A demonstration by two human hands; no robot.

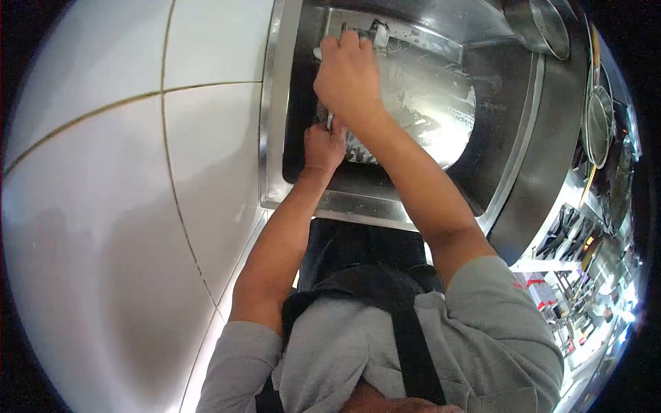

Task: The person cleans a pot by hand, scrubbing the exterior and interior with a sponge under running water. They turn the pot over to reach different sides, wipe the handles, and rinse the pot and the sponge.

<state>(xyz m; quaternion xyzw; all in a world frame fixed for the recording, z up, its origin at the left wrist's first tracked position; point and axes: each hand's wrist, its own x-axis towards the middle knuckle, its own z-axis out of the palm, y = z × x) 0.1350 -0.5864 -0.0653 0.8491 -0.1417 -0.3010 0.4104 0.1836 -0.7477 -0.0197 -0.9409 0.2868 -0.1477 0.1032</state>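
Note:
In the sink [274, 103] lies a large shiny metal vessel [427, 103] with a rounded right side and streaks of suds on it. My left hand [323, 146] is closed around its near left edge. Farther up the same side, my right hand [350, 74] is a fist with the knuckles up. What sits inside that fist is hidden by the fingers. Just beyond it a small metal fitting [380, 33] shows, too partly covered to name.
White wall tiles [213, 144] run along the left of the sink. A metal pot [544, 27] stands at the upper right, and a round wire strainer [599, 127] hangs at the far right. Shelves with utensils are beyond, where a person [606, 313] is visible.

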